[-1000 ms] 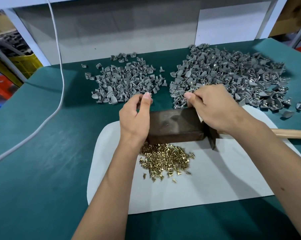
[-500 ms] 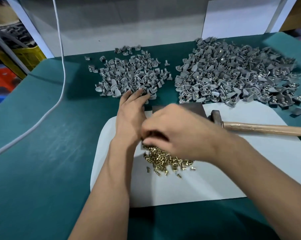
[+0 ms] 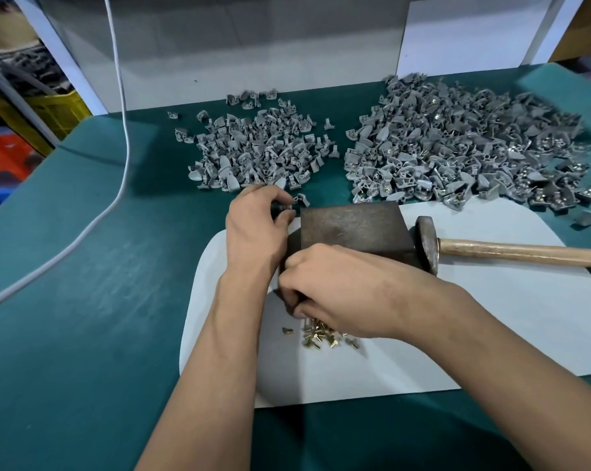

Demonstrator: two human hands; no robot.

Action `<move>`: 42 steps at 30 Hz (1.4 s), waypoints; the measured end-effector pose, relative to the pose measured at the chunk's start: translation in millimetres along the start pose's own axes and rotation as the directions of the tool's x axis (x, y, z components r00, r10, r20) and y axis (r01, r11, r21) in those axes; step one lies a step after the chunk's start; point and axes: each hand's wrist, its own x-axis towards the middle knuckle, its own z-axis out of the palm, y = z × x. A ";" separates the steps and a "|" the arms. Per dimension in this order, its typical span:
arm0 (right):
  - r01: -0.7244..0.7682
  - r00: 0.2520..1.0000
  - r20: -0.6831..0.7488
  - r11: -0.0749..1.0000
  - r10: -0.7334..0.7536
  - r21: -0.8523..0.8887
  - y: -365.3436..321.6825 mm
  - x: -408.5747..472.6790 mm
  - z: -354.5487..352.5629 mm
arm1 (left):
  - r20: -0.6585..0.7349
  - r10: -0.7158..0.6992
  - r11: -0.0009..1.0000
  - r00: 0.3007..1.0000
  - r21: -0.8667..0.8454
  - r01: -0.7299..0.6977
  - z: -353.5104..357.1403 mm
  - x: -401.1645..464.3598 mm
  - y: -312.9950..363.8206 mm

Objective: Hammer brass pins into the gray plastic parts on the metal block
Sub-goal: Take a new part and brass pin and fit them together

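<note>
A dark metal block (image 3: pixel 353 229) stands on a white sheet (image 3: pixel 491 317) in the middle of the green table. My left hand (image 3: pixel 256 226) sits at the block's left far corner, its fingers curled round a small gray plastic part (image 3: pixel 285 207). My right hand (image 3: pixel 335 290) reaches down in front of the block into the heap of brass pins (image 3: pixel 321 336), fingers curled on the pins; most of the heap is hidden under it. A hammer (image 3: pixel 491 249) with a wooden handle lies to the right of the block, its head against the block's side.
Two piles of gray plastic parts lie behind the block, a smaller left pile (image 3: pixel 256 147) and a larger right pile (image 3: pixel 457 147) showing metal bits. A white cable (image 3: pixel 124 130) hangs over the table's left side. A white wall panel stands at the back.
My left hand has drawn back from the left pile to the block's corner, now holding a gray part. My right hand stays down on the brass pins. The camera moved closer.
</note>
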 end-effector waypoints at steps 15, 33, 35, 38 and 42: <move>0.092 0.570 -0.783 0.928 0.247 0.360 55.2 -23.0 -0.1 | -0.170 -0.097 0.770 0.981 -0.637 -0.034 -0.6 -6.7 25.0; 0.008 0.482 -0.769 0.876 0.420 0.483 71.4 -24.2 8.8 | 0.005 0.247 0.823 0.969 -0.530 -0.207 3.2 -25.4 59.1; -0.003 0.483 -0.775 0.885 0.408 0.465 71.4 -24.3 8.3 | 0.003 0.251 0.821 0.968 -0.530 -0.211 2.3 -25.3 60.0; -0.007 0.477 -0.780 0.890 0.404 0.456 71.0 -24.6 7.8 | 0.018 0.246 0.824 0.969 -0.531 -0.199 1.8 -25.9 61.1; 0.001 0.469 -0.782 0.885 0.411 0.466 70.6 -24.8 8.2 | 0.020 0.241 0.833 0.970 -0.517 -0.196 1.1 -25.9 61.6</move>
